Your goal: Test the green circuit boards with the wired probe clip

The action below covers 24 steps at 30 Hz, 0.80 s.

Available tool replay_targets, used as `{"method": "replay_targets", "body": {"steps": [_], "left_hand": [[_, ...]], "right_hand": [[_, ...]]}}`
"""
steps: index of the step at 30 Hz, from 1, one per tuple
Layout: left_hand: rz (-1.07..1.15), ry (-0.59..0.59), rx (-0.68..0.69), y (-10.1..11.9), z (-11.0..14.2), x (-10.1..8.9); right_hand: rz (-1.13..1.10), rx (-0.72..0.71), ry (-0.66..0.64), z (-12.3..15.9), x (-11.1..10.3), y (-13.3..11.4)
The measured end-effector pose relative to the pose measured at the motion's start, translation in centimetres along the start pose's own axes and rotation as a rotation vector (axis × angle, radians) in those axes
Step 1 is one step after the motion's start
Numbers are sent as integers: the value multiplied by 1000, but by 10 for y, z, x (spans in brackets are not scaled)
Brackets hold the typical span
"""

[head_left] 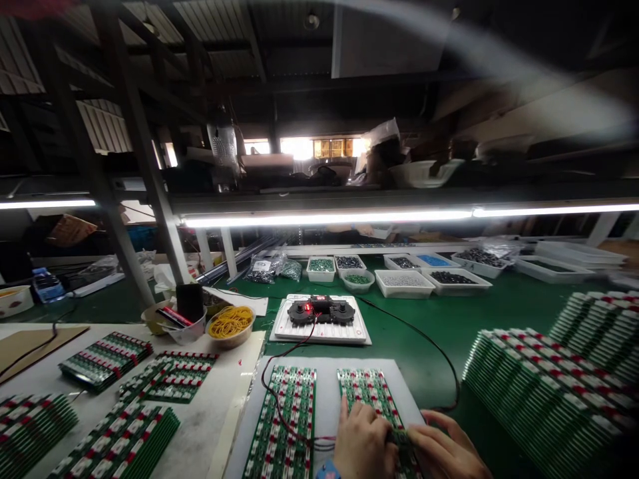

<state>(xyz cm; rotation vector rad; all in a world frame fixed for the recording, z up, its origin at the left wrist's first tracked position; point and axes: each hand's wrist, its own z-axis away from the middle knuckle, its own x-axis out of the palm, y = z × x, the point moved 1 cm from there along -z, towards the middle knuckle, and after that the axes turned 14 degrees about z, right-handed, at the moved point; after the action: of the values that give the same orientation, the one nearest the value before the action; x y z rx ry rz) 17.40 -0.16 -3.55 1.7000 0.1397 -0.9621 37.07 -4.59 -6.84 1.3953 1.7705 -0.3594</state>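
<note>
Two green circuit board panels with rows of white and red parts lie on a white mat: a left panel and a right panel. My left hand rests over the right panel, its index finger pointing forward and the other fingers curled. Opposite it, my right hand has thumb and fingers pinched at a small dark green board piece between the hands; its lower part is hidden. Red and black wires run across the left panel and disappear beside my left hand.
Ahead sits a black device with a red display on a white board. Tall panel stacks stand at the right, more panels at the left. A bowl of yellow rubber bands and white trays of small parts are farther back.
</note>
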Motion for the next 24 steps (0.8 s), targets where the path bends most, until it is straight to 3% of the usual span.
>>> {"method": "replay_targets", "body": {"steps": [5, 14, 18, 24], "left_hand": [[-114, 35, 10, 6, -1, 2], [-202, 137, 152, -2, -1, 11], [-193, 107, 188, 6, 4, 1], [-175, -15, 162, 11, 10, -5]], "right_hand": [[45, -43, -20, -5, -7, 1], [-163, 176, -95, -1, 2, -3], [-242, 224, -123, -1, -7, -4], [-281, 171, -129, 5, -15, -7]]}}
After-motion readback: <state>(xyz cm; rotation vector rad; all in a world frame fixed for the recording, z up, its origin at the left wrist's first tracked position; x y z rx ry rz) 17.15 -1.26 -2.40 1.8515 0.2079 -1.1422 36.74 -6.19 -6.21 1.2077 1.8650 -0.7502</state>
